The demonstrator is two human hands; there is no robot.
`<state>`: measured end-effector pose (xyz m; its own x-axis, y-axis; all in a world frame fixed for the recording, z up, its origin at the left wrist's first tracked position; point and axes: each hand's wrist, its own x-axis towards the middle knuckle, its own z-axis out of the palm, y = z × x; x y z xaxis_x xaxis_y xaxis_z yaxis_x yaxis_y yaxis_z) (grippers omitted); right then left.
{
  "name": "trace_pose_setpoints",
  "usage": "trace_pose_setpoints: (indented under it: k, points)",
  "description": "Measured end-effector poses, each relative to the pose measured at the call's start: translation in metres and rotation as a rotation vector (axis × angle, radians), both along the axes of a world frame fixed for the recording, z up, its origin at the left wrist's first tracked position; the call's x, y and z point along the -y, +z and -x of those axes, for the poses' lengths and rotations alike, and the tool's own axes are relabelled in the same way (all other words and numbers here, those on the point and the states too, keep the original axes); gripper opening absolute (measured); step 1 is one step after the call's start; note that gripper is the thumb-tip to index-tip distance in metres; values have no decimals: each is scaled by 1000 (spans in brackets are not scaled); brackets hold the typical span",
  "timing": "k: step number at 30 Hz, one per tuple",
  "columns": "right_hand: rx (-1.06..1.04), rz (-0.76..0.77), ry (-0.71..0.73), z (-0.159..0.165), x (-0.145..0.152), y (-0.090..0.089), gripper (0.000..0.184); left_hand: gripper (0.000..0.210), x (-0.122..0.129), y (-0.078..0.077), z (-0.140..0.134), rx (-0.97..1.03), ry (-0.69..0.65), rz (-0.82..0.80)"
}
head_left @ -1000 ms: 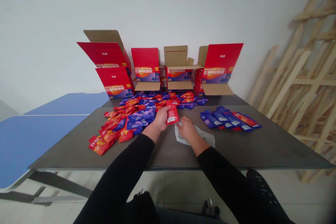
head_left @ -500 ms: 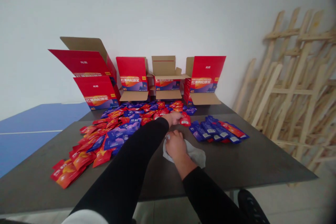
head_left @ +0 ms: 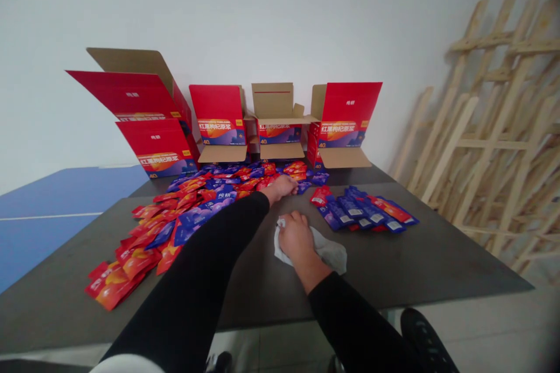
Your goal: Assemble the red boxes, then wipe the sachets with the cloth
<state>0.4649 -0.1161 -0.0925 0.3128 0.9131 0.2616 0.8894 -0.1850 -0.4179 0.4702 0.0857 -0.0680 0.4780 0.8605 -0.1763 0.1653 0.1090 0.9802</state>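
Observation:
My left hand reaches across to the right edge of a spread-out heap of red and blue sachets, its fingers drawn together. A blue sachet lies right by its fingertips; whether they grip anything is hidden. My right hand is closed on a crumpled white cloth and presses it on the dark tabletop. To the right lies a smaller overlapping row of mostly blue sachets, with a red sachet at its left end.
Open red cartons stand along the back: a stacked pair at left, then one carton, another and a third. Wooden easels lean on the wall at right. A blue table adjoins the left side.
My left hand has moved slightly left, away from the red sachet, which now lies against the blue row. My right hand stays on the cloth. The view has shifted slightly.

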Motion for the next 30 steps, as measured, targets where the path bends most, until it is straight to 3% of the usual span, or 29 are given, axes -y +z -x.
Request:
trace_pose_setpoints:
  k: [5, 9, 14, 19, 24, 30]
  points:
    - [9, 5, -4, 1, 0, -4, 30, 29, -28, 12, 66, -115, 180, -205]
    - [21, -59, -10, 0, -2, -10, 29, 34, -30, 6, 84, -224, 276, -291]
    - [25, -86, -15, 0, -2, -11, 27, 42, -26, -1, 71, -284, 335, -343]
    - [23, -38, -16, 1, 0, -6, 26, 51, -19, -3, 51, -490, 286, -465]
    - [23, -25, -11, 1, 0, -4, 27, 42, -16, -7, 36, -474, 248, -510]
    - [6, -27, -15, 1, -1, -4, 27, 48, -9, 6, 35, -440, 289, -471]
